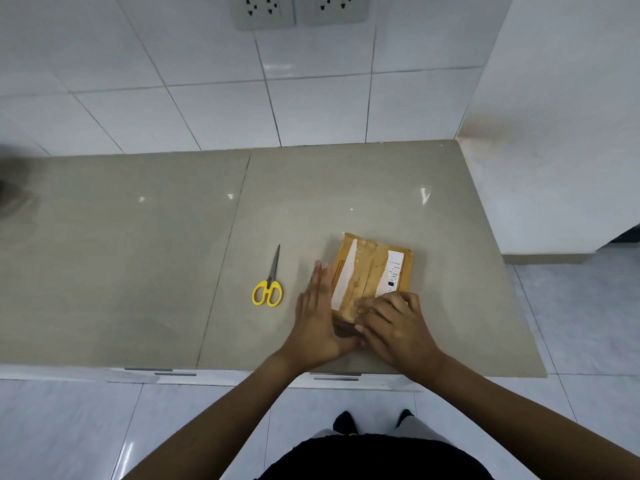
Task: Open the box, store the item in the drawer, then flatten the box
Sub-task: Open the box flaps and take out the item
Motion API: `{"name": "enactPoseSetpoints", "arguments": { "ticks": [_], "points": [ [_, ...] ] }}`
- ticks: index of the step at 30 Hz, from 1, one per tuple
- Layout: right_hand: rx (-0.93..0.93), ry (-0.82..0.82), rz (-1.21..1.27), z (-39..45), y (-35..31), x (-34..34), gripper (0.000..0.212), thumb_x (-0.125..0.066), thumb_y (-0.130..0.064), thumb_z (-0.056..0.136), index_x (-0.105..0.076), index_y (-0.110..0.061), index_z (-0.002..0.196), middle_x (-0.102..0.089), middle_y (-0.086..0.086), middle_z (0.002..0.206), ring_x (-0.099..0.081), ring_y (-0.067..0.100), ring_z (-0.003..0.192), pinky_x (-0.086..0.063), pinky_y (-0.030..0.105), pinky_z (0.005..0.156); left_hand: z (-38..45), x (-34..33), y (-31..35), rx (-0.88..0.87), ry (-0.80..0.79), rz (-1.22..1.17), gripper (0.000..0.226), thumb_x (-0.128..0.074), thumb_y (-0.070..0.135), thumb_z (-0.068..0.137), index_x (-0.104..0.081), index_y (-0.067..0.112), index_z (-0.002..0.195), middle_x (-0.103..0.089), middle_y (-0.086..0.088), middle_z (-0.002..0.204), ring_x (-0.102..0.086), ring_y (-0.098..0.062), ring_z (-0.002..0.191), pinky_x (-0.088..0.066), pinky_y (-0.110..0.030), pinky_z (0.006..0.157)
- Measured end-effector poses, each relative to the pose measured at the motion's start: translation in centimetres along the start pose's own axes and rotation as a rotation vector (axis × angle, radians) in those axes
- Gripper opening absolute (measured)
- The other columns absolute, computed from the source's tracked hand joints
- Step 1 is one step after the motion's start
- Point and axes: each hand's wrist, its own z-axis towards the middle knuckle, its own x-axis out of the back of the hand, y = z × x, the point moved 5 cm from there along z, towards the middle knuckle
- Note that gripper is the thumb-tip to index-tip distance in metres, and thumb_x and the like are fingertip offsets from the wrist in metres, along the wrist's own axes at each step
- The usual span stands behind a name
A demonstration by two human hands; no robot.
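While the box [370, 271] lies flat on the table [138, 254], right of centre and near the front edge, I read it as taped shut, so opening is not yet done. Its long axis runs near to far. My left hand [317, 318] lies open and flat against the box's left edge, grasping nothing. My right hand [394, 323] rests on the near end, fingers curled at the tape, apparently picking rather than gripping. The scissors [268, 282] lie left of the box, nearer my left hand, untouched.
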Motion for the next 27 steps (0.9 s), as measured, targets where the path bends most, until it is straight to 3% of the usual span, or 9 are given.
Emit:
{"name": "enactPoseSetpoints", "arguments": {
  "ticks": [2,5,10,16,21,25,27],
  "points": [
    [-0.053,-0.041,0.032,0.5,-0.3,-0.2,0.021,-0.053,-0.033,0.093,-0.068,-0.02,0.089,-0.067,-0.001,0.095,-0.055,0.02,0.087,-0.036,0.036,0.077,-0.3,-0.2,0.0,0.132,0.083,0.138,0.126,-0.06,0.077,0.065,0.02,0.028,0.149,0.023,0.005,0.16,0.015,-0.015,0.148,-0.002,-0.058,0.115],
    [-0.14,-0.078,0.086,0.9,-0.4,-0.2,0.025,-0.048,-0.036,0.093,-0.068,-0.021,0.089,-0.065,-0.003,0.089,-0.052,0.017,0.085,-0.031,0.032,0.077,-2.0,-1.7,0.9,0.279,0.136,0.156,0.12,-0.051,0.079,0.068,0.014,0.021,0.151,0.021,0.001,0.16,0.016,-0.018,0.148,-0.004,-0.06,0.114],
    [-0.256,-0.149,0.159,1.3,0.0,-0.4,0.022,-0.048,-0.035,0.091,-0.064,-0.023,0.083,-0.063,-0.007,0.086,-0.055,0.016,0.083,-0.03,0.029,0.076,-1.1,-2.8,1.1,0.311,0.155,0.169,0.106,-0.052,0.063,0.077,0.006,0.018,0.153,0.018,0.0,0.161,0.019,-0.019,0.147,-0.007,-0.065,0.114],
    [-0.351,-0.179,0.274,1.8,0.1,-0.1,0.023,-0.046,-0.035,0.092,-0.063,-0.021,0.087,-0.063,-0.005,0.093,-0.053,0.017,0.089,-0.041,0.032,0.075,-0.2,-2.4,1.9,0.259,0.103,0.282,0.097,-0.019,0.069,0.076,0.007,0.016,0.153,0.02,-0.004,0.16,0.025,-0.022,0.145,-0.003,-0.069,0.111],
    [-0.52,-0.096,0.444,3.5,1.1,1.5,0.02,-0.044,-0.031,0.097,-0.057,-0.016,0.093,-0.064,-0.002,0.088,-0.057,0.013,0.078,-0.045,0.026,0.063,0.1,-2.5,2.0,0.312,0.133,0.333,0.113,-0.031,0.081,0.068,-0.018,0.006,0.152,-0.014,-0.012,0.161,-0.009,-0.031,0.148,-0.016,-0.075,0.102],
    [-0.632,-0.076,0.482,4.6,2.4,2.3,0.008,-0.047,-0.022,0.1,-0.05,-0.017,0.093,-0.056,-0.01,0.071,-0.056,0.006,0.061,-0.037,0.017,0.052,0.3,-2.8,2.2,0.287,0.107,0.449,0.11,-0.029,0.09,0.068,-0.02,0.021,0.153,-0.019,-0.015,0.159,-0.023,-0.038,0.144,-0.02,-0.077,0.097],
    [-0.663,-0.076,0.501,5.3,2.9,2.6,0.006,-0.046,-0.02,0.1,-0.047,-0.018,0.094,-0.058,-0.007,0.07,-0.057,0.009,0.058,-0.038,0.022,0.052,0.4,-2.4,2.5,0.281,0.093,0.502,0.108,-0.025,0.09,0.069,-0.02,0.022,0.153,-0.023,-0.018,0.157,-0.029,-0.04,0.141,-0.02,-0.078,0.096]
  ]
}}
